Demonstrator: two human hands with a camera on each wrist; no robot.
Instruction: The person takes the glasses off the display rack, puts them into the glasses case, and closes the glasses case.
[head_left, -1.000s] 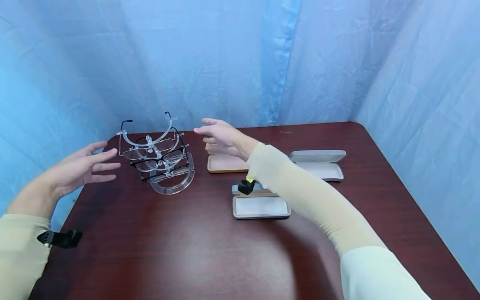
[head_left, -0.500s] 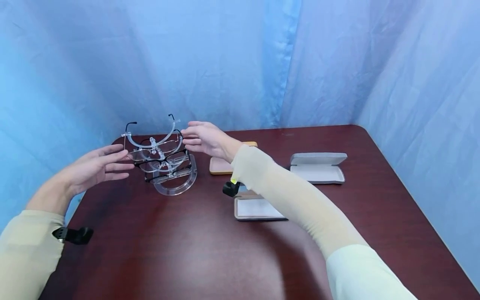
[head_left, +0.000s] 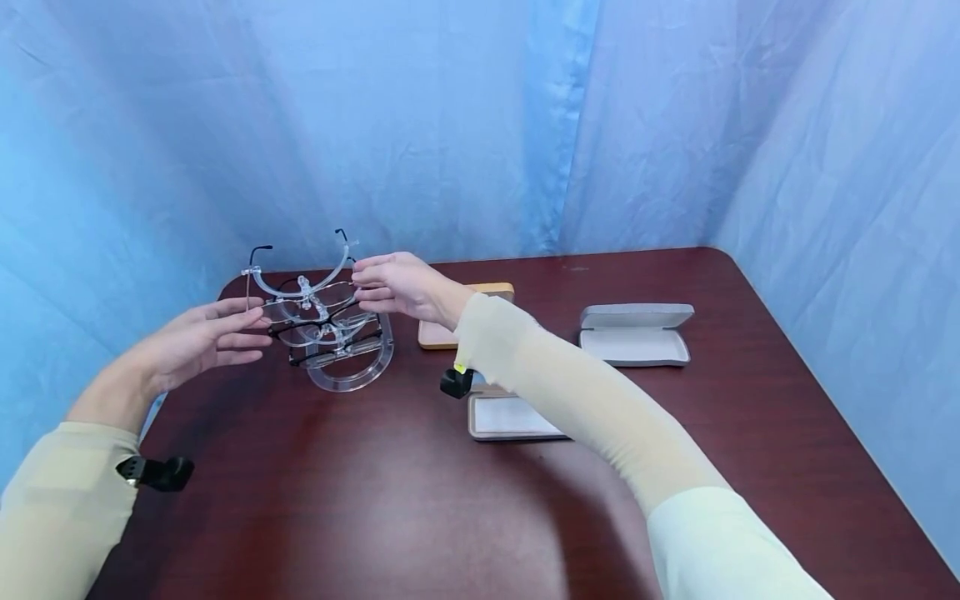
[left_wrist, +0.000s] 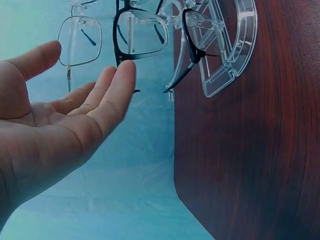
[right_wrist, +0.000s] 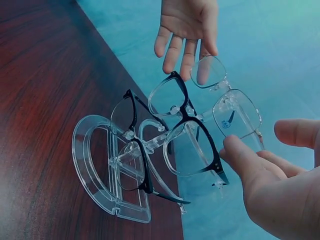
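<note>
A clear plastic display stand [head_left: 387, 354] holds three pairs of glasses, one above another. On top are thin wire-rimmed glasses [right_wrist: 237, 115]; below them sit glasses with black upper rims [right_wrist: 186, 118], and the lowest pair [right_wrist: 134, 117] is also dark-rimmed. My left hand [head_left: 206, 337] reaches to the stand's left side, its thumb tip beside a wire-rimmed lens in the left wrist view. On the opposite side is my right hand [head_left: 405, 287], thumb and fingers spread apart near the wire-rimmed pair's other end. Neither hand grips anything; whether fingertips touch the frames I cannot tell.
Right of the stand lie three open glasses cases: a yellow-edged one [head_left: 435, 336] partly behind the right hand, one with a white lining [head_left: 510, 417] partly under the right forearm, and a grey one [head_left: 637, 317]. Blue curtains [head_left: 465, 125] surround the dark wooden table [head_left: 420, 508].
Both hands have moved inward to the stand, the left one rightward and the right one leftward and slightly down. The glasses stay on the stand; the view has shifted slightly.
</note>
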